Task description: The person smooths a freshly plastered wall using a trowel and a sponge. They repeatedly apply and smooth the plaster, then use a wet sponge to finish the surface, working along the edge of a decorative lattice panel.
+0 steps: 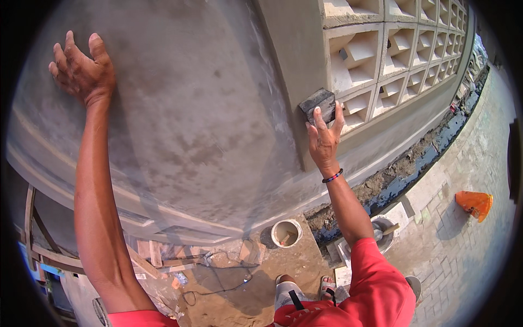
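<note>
My left hand (87, 71) is up at the left with its fingers spread, at the grey plastered wall (190, 109), and holds nothing. At the right, my right hand (327, 133) grips a dark, dusty rectangular block (318, 106), like a sanding block; its exact kind is unclear. That block lies against the raised plaster band (294, 65) along the wall's corner, right beside the pale ventilation blocks (354, 57). Darker, damp-looking blotches mark the wall between my hands.
Below stands a white bucket (286, 233) with something inside. Wood scraps and a dark cable (220, 289) lie on the sandy ground. A muddy ditch (397, 182) runs along the wall's foot. On the paving rests an orange object (474, 205), near a basin (384, 231) with a handled tool.
</note>
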Demonstrator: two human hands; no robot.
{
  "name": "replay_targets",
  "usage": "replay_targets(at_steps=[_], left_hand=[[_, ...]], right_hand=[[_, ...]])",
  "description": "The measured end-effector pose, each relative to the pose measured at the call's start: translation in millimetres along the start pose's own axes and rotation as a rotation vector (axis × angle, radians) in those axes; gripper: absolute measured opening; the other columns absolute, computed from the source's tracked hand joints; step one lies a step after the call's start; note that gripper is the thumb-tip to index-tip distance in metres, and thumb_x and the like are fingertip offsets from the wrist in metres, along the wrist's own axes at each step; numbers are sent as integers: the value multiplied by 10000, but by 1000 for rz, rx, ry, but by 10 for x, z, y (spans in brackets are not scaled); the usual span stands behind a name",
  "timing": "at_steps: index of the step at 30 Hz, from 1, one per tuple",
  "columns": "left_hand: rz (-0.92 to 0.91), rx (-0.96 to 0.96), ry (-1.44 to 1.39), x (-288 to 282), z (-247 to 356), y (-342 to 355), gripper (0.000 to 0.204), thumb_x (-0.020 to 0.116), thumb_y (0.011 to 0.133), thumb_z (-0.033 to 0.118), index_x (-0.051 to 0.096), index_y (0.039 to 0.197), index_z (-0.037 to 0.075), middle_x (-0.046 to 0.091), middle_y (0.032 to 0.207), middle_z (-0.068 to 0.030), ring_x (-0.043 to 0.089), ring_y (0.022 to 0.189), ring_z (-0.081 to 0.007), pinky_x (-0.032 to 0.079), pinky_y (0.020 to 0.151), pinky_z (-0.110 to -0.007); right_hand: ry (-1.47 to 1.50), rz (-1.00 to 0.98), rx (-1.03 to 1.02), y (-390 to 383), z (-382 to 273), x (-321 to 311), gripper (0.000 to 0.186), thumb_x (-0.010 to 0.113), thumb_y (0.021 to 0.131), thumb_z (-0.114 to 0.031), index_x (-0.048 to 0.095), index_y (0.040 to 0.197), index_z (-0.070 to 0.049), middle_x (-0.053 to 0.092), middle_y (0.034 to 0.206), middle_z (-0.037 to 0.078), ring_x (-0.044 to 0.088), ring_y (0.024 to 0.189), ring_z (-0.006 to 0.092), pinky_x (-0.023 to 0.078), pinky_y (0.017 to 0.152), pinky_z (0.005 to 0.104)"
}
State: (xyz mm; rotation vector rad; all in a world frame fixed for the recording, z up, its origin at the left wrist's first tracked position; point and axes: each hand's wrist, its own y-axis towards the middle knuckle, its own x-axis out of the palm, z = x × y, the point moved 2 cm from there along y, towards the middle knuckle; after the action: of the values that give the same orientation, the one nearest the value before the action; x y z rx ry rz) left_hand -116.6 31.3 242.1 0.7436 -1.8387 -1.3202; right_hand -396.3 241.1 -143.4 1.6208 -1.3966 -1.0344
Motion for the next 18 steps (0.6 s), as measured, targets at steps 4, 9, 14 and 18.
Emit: replay_targets(at_steps=[4, 9, 14, 18], left_hand=[[-41, -10, -27, -60, 1, 31, 684, 429, 933, 591, 452, 1467, 165, 359, 1548, -182, 239, 1440, -458, 174, 1179, -566], [-40, -14, 50, -87, 4, 79, 683, 420, 951, 601, 441, 1481, 171, 362, 1551, -182, 270, 1436, -449, 235, 1174, -538], [-39, -17, 14, -81, 43, 33, 685, 413, 949, 599, 441, 1482, 169, 359, 1554, -179, 268, 1439, -447, 230, 1176, -537], [-42, -10, 32, -62, 52, 40, 695, 410, 945, 604, 450, 1476, 159, 375, 1543, -185, 275, 1436, -447, 232, 1176, -533]], right_hand=[[123, 58, 178, 177, 13, -35, 667, 713, 835, -7, 532, 1430, -247, 271, 1520, 273, 322, 1396, 445, 331, 1122, 490], [63, -3, 85, -505, -63, 118, 644, 735, 839, -48, 542, 1420, -249, 247, 1534, 261, 317, 1390, 451, 324, 1125, 477], [165, 160, 220, 225, -58, 107, 622, 728, 853, -70, 542, 1420, -246, 240, 1534, 267, 290, 1398, 458, 307, 1120, 507], [97, 99, 189, -347, -46, 190, 637, 732, 845, -68, 543, 1421, -262, 235, 1525, 285, 285, 1406, 453, 305, 1123, 507]])
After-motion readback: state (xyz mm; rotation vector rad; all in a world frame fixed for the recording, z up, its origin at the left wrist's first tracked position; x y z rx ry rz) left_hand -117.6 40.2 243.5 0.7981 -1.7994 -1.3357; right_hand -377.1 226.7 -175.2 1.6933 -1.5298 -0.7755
